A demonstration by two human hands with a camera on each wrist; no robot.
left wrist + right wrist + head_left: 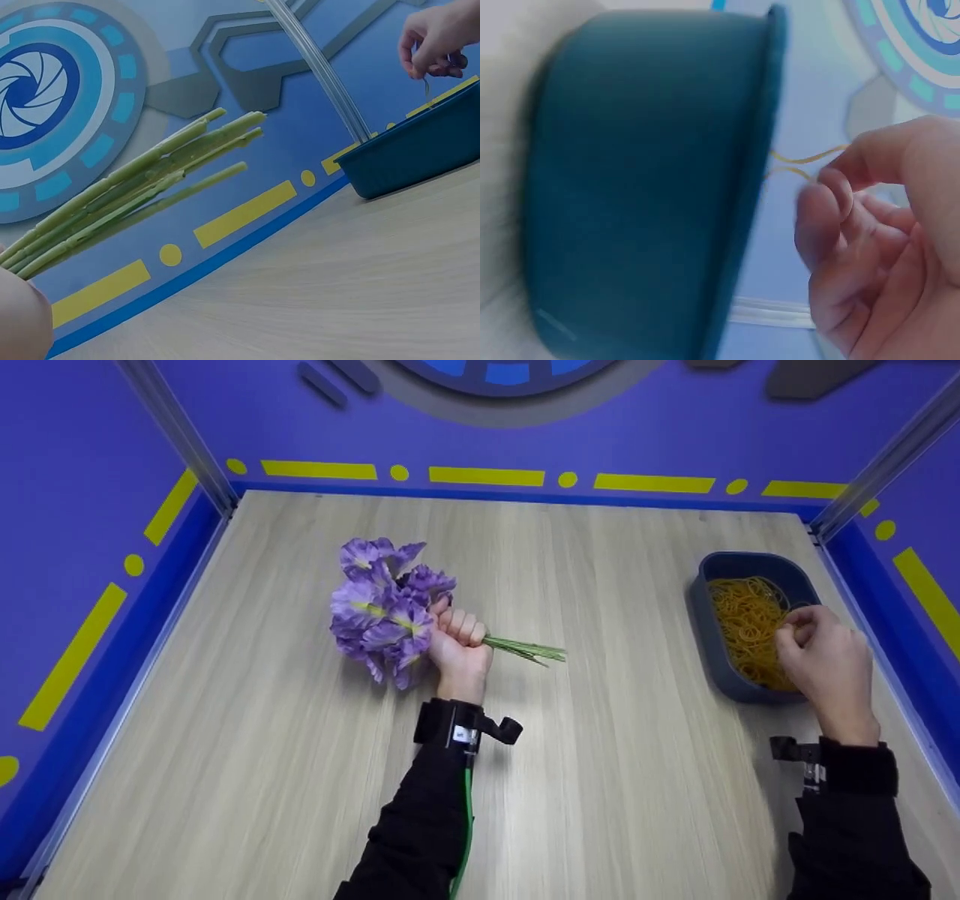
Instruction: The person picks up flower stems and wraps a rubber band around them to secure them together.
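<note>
My left hand [461, 645] grips a bunch of purple artificial flowers [382, 607] by the stems, just under the blooms. The green stems [529, 649] stick out to the right of the fist; their cut ends [247, 124] show in the left wrist view. At the right, my right hand [829, 664] is over the near right rim of a dark blue tub [705, 637] filled with yellow rubber bands [750, 622]. Thumb and forefinger pinch a rubber band [802, 159], which hangs down toward the tub in the right wrist view.
The tub stands on a pale wood-grain table [600, 780], close to its right edge. Blue panels with yellow dashes [487, 476] wall in the back and both sides, with metal posts [184, 435] at the corners.
</note>
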